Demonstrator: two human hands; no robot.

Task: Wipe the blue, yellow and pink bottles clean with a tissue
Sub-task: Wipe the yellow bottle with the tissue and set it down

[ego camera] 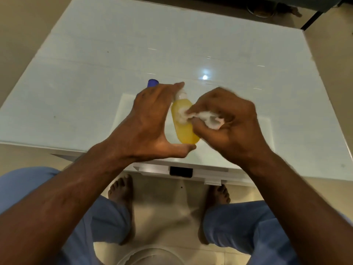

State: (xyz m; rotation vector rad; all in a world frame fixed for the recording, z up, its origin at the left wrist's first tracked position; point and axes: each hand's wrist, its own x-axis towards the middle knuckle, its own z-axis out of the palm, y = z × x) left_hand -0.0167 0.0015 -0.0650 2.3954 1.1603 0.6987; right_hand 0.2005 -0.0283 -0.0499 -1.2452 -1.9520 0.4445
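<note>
Glossy white tabletop fills the far part of the view, with beige floor tiles around it. Above its near edge, the left hand holds the yellow bottle end to end, a fingertip on its white cap and the thumb under its base. The right hand has its fingers curled round a crumpled white tissue, pressing one end against the bottle's upper side. Just behind the left hand's knuckles, a blue bottle cap peeks out; the pink bottle is out of sight. To wipe well, I judge the tissue should travel the bottle's full length. The left hand should roll the bottle between strokes, since its gripped ends and hidden far side are easily missed.
</note>
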